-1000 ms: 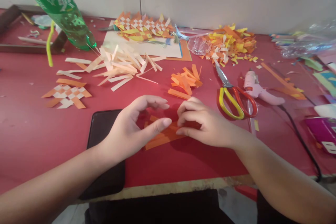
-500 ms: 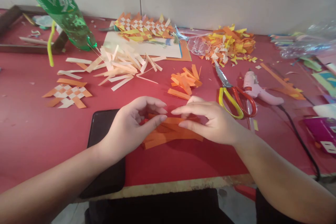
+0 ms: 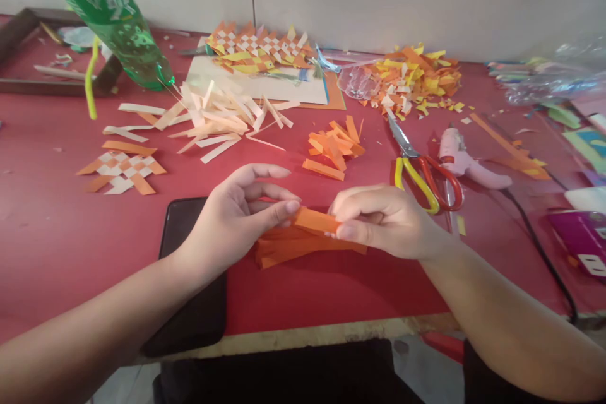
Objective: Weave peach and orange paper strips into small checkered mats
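Observation:
An orange paper strip is stretched between my two hands, just over the table. My left hand pinches its left end between thumb and fingers, with the index finger lifted away. At the other end my right hand grips it, thumb in front and fingers curled behind. Beneath the strip lie more orange paper strips, partly covered. A small heap of folded orange strips sits just beyond my hands. Cream paper strips are scattered farther left, near a woven orange and white paper fish.
A black phone lies under my left forearm. Scissors and a pink glue gun with its cord rest to the right. A green bottle stands back left. Woven pieces and paper scraps line the back.
Both hands had hovered with fingers apart above the orange strips. Now they hold one orange strip between them, raised off the others. The right fingers have curled in.

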A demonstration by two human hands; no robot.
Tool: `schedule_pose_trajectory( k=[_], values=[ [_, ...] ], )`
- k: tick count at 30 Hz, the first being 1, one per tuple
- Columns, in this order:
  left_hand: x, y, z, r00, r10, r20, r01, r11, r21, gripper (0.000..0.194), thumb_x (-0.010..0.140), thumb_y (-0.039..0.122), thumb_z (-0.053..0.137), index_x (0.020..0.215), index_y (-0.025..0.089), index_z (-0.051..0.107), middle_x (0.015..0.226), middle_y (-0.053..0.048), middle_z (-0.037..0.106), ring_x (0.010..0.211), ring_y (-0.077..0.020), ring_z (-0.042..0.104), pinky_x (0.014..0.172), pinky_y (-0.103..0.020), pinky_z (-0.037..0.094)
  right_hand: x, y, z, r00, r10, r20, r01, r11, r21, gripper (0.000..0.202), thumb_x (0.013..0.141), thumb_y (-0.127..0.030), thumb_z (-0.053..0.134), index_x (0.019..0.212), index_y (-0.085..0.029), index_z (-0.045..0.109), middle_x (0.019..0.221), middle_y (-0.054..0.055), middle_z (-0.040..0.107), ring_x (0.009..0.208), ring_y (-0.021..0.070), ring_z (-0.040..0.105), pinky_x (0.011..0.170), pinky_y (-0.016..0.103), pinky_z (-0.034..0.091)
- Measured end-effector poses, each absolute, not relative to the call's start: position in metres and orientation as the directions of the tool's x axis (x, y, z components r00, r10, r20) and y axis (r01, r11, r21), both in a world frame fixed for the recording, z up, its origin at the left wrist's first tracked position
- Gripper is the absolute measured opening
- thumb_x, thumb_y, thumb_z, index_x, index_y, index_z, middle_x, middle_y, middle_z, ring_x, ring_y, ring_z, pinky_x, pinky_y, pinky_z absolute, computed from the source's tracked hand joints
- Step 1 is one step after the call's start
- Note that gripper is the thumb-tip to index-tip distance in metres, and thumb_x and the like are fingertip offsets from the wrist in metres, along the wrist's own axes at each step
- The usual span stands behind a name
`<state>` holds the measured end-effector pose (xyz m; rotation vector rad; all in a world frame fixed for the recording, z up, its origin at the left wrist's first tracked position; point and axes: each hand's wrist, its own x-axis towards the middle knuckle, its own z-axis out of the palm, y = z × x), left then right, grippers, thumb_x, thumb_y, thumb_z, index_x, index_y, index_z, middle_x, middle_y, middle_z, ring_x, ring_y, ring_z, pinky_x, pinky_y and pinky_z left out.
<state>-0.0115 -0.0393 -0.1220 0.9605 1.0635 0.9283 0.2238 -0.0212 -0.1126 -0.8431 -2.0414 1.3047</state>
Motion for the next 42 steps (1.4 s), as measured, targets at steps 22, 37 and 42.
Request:
schedule_pose_trajectory(
  k=[22,37,42],
  values=[
    [-0.0088,-0.0412,-0.1200,0.174,0.954,-0.245,-0.058,0.258,0.964,0.040,0.073,0.030,0.087,0.104,0.022,0.062,0.080,0.001,0.075,0.075,-0.0136,0.075,0.065,-0.018,0.057,0.2161,-0.0281,-0.1213,-0.367,0.929,0.054,0.292,0.170,-0.941,0.025,0.079,-0.030,0.080,0.079,-0.020,0.057,0.069,-0.002,0.063,0.061,0.0109,0.061,0.053,0.021,0.047],
    [-0.0102,-0.0388,-0.1213,0.145,0.957,-0.250,-0.198,0.276,0.941,0.030,0.076,0.026,0.084,0.098,0.020,0.064,0.079,0.002,0.076,0.073,-0.0137,0.074,0.071,-0.022,0.061,0.2220,-0.0231,-0.1137,-0.325,0.944,0.047,0.152,0.101,-0.983,0.012,0.084,-0.021,0.071,0.092,-0.022,0.063,0.087,0.002,0.067,0.076,0.0140,0.069,0.067,0.026,0.063],
    [-0.0100,-0.0388,-0.1208,0.151,0.956,-0.251,-0.204,0.279,0.938,0.029,0.077,0.026,0.084,0.097,0.021,0.065,0.078,0.002,0.076,0.072,-0.0127,0.074,0.071,-0.020,0.060,0.2227,-0.0241,-0.1158,-0.354,0.935,0.002,0.148,0.058,-0.987,0.028,0.077,-0.022,0.080,0.100,-0.022,0.063,0.095,0.003,0.071,0.084,0.0143,0.072,0.070,0.023,0.062]
  ],
)
